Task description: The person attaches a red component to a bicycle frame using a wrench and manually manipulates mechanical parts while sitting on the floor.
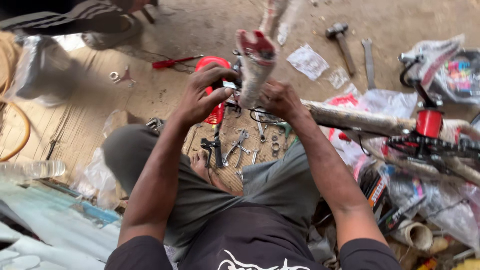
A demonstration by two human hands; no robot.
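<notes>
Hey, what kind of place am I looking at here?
Probably an informal bicycle repair spot set up on the ground. A wrapped bike frame lies across the person's lap area, wrenches are spread on a mat, and a hammer sits on the bare dirt floor.

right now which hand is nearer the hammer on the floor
Right. The right hand grips the wrapped bike frame, on the same side as the hammer. The left hand is farther off, beside the red coil spring.

colourful plastic package (457, 75) far right, white wrapper (307, 61)
</notes>
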